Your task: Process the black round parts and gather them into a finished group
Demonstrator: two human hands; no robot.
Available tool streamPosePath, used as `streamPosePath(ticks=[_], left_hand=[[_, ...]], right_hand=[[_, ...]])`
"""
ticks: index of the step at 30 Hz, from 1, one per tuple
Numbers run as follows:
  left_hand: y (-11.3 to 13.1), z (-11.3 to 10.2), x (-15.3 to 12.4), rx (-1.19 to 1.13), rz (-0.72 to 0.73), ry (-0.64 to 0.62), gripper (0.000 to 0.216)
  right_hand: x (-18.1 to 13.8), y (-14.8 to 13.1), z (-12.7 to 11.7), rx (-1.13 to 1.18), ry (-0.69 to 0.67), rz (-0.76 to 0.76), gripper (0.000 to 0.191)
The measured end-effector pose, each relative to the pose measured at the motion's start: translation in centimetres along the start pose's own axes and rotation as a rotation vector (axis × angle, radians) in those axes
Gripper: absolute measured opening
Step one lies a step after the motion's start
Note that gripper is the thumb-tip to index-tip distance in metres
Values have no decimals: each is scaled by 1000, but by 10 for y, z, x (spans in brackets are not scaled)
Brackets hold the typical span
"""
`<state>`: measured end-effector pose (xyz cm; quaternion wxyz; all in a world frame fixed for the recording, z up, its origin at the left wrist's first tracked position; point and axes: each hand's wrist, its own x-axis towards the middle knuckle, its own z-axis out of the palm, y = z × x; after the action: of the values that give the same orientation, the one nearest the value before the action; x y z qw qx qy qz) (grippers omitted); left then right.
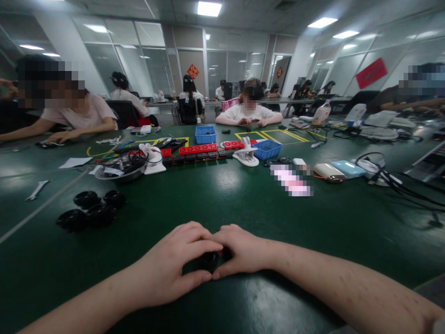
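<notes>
In the head view, a small glossy black round part point(209, 260) lies low between my hands, on the green table, mostly hidden by the fingers. My left hand point(184, 260) curls around its left side, with thumb and forefinger reaching towards the right hand. From the other side, my right hand point(241, 250) closes around it, and the fingertips of both hands meet. Further left stands a cluster of several glossy black round hollow parts point(91, 211), which neither hand touches. What exactly the black part is cannot be made out.
Beyond my hands are a steel bowl point(120, 174), white clip stands point(246, 155), a row of red power sockets point(198, 149) and blue bins point(267, 149). A wrench point(36, 190) lies left; cables point(385, 174) and power banks point(330, 171) lie right. People sit across the table.
</notes>
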<state>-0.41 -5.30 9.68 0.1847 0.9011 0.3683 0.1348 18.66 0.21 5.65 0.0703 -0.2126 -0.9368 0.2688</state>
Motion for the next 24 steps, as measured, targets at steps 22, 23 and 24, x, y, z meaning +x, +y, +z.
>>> streamPosePath(ticks=[22, 23, 24], left_hand=[[9, 27, 5, 351, -210, 140, 25], [9, 28, 6, 351, -208, 143, 24], [8, 28, 6, 343, -208, 147, 24]], right_hand=[[2, -10, 19, -144, 154, 225, 41], [2, -10, 19, -145, 155, 223, 41], [2, -10, 18, -145, 155, 218, 41]])
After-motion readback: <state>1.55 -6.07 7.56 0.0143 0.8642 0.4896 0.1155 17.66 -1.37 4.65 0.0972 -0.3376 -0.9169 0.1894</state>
